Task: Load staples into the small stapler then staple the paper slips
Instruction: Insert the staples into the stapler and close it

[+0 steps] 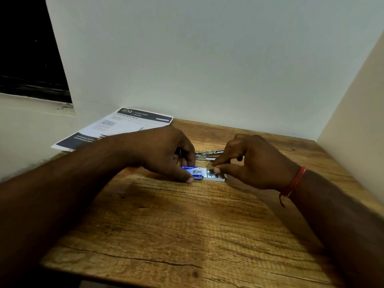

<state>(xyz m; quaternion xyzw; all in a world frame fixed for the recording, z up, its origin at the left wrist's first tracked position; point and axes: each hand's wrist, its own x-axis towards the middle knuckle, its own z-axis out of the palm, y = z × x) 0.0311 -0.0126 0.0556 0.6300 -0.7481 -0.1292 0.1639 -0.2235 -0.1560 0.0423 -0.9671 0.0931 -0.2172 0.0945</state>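
A small blue staple box [195, 172] lies on the wooden table [187, 221], its white inner tray [216, 177] slid out to the right with silver staples showing. My left hand [166, 152] grips the blue sleeve between thumb and fingers. My right hand [249, 161] pinches at the staples in the tray with thumb and forefinger. Just behind the hands lies the small metal stapler [208, 154], partly hidden by both hands. A printed paper sheet [124, 123] rests at the table's back left corner.
A white wall stands close behind the table and another wall closes the right side. The paper sheet overhangs the table's left edge. A red thread band circles my right wrist [295, 181]. Bare wood spreads in front of the hands.
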